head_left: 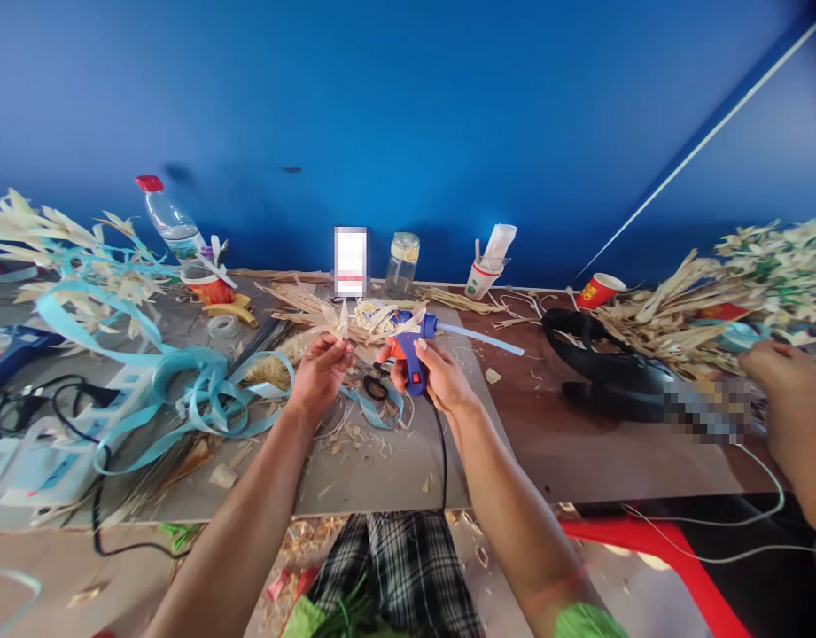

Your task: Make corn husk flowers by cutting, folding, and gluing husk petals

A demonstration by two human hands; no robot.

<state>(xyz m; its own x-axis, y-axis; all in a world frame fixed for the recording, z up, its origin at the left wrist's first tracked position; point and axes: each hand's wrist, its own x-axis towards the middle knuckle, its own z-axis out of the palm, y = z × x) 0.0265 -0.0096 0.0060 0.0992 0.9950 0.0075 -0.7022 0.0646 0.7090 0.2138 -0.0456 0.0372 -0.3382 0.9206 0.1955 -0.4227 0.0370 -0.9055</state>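
My right hand (440,372) is closed round the handle of a blue and orange glue gun (413,344), whose glue stick (480,338) juts out to the right. The gun's nozzle points left toward a pale dried-leaf flower (341,319) pinched in the fingers of my left hand (320,372). Both hands hover over the grey board (381,470) at the table's middle. Small black scissors (376,386) lie just below the hands.
Light blue ribbon (182,372) coils at the left beside a white power strip (42,452). A water bottle (172,221), glass jar (402,262) and paper cups (480,279) line the back. Another person's hand (783,377) works dried leaves (680,310) at right, by a black device (607,372).
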